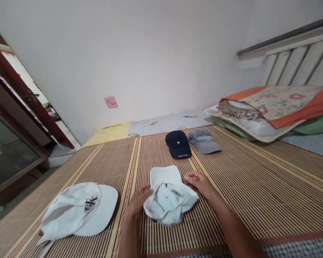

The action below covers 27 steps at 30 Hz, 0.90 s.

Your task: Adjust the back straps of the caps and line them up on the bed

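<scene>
The striped mat (pixel 244 200) bears a "CK" cap (pixel 67 209) left of the left hand (pixel 138 201); that and the right hand (pixel 201 183), grips unclear, flank a crumpled, upturned pale cap (pixel 168 200).

Pink note (pixel 111 102) on white wall (pixel 161 64), stacked pillows (pixel 271 109) near pale radiator (pixel 298 59)

A dark mark (pixel 166 185) inside the upturned white cap (pixel 169 206) is too small to read, and the right edge crops a radiator (pixel 298 62).
</scene>
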Motion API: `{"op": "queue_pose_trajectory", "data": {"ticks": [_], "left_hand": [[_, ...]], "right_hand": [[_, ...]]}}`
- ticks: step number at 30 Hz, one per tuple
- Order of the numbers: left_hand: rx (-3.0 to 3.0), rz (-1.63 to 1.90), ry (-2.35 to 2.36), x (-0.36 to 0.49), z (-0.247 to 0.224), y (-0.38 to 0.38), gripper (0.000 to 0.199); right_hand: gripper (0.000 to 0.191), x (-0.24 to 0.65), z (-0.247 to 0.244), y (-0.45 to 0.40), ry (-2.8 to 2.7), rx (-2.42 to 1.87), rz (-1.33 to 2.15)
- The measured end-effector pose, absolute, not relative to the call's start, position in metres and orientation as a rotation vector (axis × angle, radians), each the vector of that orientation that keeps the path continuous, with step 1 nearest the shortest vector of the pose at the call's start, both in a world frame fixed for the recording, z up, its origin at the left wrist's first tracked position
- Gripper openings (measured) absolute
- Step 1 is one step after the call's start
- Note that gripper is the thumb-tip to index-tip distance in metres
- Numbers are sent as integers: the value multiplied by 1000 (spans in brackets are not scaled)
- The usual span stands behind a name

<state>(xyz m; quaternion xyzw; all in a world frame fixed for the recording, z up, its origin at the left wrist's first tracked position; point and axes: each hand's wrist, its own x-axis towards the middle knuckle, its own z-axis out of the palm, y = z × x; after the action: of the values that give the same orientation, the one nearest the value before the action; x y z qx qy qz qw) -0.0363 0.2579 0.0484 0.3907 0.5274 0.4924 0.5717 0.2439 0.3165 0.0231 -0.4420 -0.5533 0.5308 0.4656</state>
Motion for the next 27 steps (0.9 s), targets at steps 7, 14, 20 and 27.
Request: {"op": "queue_pose_trajectory", "data": {"ticks": [7,14,20,27], "left_hand": [[870,1179,1229,-34,57,254,54],[988,1162,1302,-36,52,258,48],[1107,1068,1387,-41,45,259,27],[1200,1024,1334,-34,50,256,28]], "right_hand": [[36,237,12,308,-1463,-993,1625],[24,221,2,312,-1364,-1017,1530],[30,221,12,310,-1220,-957,1526],[44,229,20,310,-1059,-938,1574]]}}
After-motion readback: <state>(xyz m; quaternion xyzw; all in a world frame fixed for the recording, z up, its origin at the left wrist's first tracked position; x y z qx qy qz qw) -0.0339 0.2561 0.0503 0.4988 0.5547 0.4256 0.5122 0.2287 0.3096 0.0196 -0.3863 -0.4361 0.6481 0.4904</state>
